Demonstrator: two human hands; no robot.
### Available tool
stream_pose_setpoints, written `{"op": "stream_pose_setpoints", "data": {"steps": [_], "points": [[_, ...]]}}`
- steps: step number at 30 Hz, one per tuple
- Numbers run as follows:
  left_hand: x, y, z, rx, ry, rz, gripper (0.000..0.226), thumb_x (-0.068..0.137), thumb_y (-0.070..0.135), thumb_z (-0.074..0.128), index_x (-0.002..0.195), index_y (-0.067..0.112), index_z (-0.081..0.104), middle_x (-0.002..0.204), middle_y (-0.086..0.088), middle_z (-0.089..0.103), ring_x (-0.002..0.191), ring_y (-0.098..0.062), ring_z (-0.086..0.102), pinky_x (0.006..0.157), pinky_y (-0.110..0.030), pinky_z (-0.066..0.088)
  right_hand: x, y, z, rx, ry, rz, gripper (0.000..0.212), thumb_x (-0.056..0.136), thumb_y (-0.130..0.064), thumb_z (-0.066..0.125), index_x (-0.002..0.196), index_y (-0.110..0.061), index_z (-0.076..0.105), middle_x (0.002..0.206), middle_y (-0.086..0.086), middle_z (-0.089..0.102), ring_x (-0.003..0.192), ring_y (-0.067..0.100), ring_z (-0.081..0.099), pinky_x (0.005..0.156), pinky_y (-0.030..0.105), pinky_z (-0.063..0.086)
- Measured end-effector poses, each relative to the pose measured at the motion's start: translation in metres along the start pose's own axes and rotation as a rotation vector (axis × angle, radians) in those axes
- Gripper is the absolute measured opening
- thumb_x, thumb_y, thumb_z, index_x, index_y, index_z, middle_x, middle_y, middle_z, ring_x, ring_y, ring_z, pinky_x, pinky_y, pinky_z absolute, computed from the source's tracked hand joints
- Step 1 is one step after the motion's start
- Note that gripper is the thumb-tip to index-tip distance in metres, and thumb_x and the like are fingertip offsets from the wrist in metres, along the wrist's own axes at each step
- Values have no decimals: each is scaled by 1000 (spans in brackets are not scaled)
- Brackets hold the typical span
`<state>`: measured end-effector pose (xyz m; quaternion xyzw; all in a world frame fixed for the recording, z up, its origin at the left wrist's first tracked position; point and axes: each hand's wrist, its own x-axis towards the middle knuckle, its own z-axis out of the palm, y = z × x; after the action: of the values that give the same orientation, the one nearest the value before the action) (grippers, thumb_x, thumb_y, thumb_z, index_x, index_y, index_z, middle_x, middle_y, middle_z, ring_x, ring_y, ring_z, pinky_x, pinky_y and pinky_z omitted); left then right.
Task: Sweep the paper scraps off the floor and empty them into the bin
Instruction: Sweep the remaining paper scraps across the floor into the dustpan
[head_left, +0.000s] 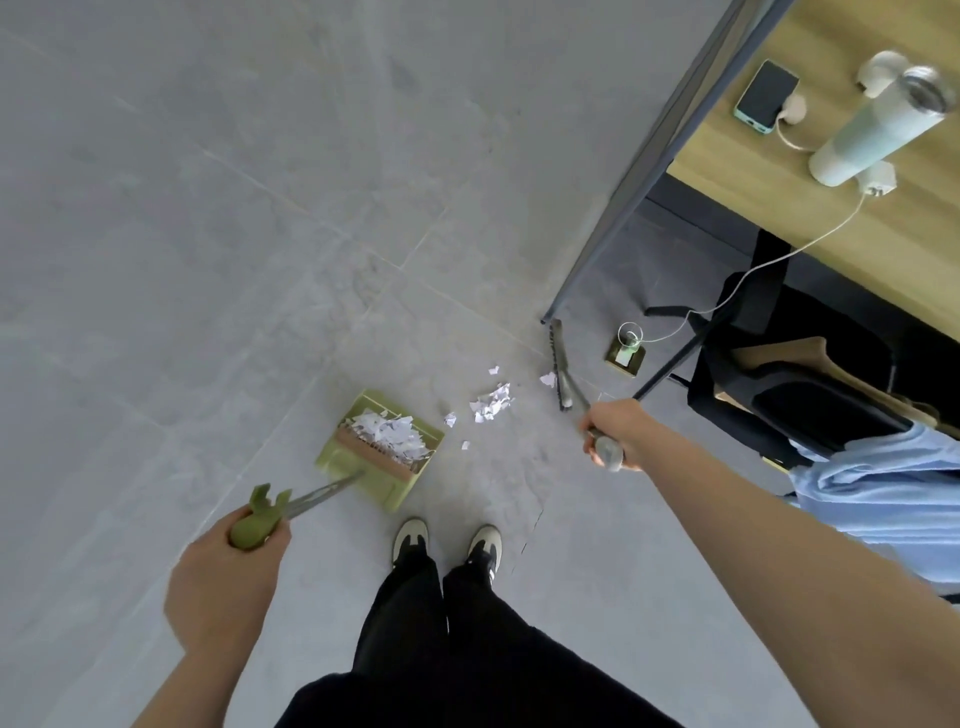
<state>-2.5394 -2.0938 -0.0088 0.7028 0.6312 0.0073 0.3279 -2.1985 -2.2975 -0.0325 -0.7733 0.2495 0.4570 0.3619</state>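
On my right stands a wooden table (810, 171) on dark metal legs, one leg (623, 218) meeting the floor just beside the broom head. On the tabletop I see a phone (766, 96) and a pale tall flask (878, 130), with a white cable (779, 260) running off the edge down to a floor socket (626, 353) under the table. A black chair (810, 384) sits pushed in there, with something light blue (883, 483) lying against it. The table leg and the socket crowd the spot where the broom works.

The green dustpan (379, 447) rests on the grey floor (208, 208) in front of my shoes (447, 540), and it holds a heap of white paper scraps. My left hand (228, 577) is clenched round the dustpan's green handle end. A smaller cluster of loose scraps (491, 402) lies on the floor between the dustpan and the broom (563, 374), with a few single bits around it and one touching the bristles. My right hand (613, 431) grasps the broom's grey handle, fingers wrapped round it. No bin appears in my view.
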Motion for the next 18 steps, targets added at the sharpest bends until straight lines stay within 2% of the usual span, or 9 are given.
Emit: {"op": "stream_pose_setpoints", "data": {"steps": [4, 9, 18], "points": [[-17, -2, 4, 10, 25, -24, 4, 86, 37, 68, 85, 33, 68, 62, -2, 61, 61, -27, 58, 59, -35, 46, 8, 3, -3, -137, -50, -4, 13, 87, 9, 46, 82, -3, 44, 74, 14, 42, 50, 19, 44, 40, 20, 42], [-40, -2, 15, 0, 50, -43, 4, 86, 34, 69, 85, 35, 65, 61, -3, 61, 59, -28, 58, 58, -35, 46, 10, 15, 4, -414, -130, -23, 11, 89, 7, 49, 83, -2, 45, 66, 13, 44, 41, 19, 46, 39, 22, 43], [-65, -16, 10, -17, 19, -43, 9, 87, 37, 66, 81, 41, 61, 61, -3, 61, 60, -27, 58, 60, -36, 48, -20, 62, 20, -557, -175, -6, 8, 85, 6, 51, 90, 0, 48, 77, 15, 45, 50, 19, 44, 47, 26, 41]]}}
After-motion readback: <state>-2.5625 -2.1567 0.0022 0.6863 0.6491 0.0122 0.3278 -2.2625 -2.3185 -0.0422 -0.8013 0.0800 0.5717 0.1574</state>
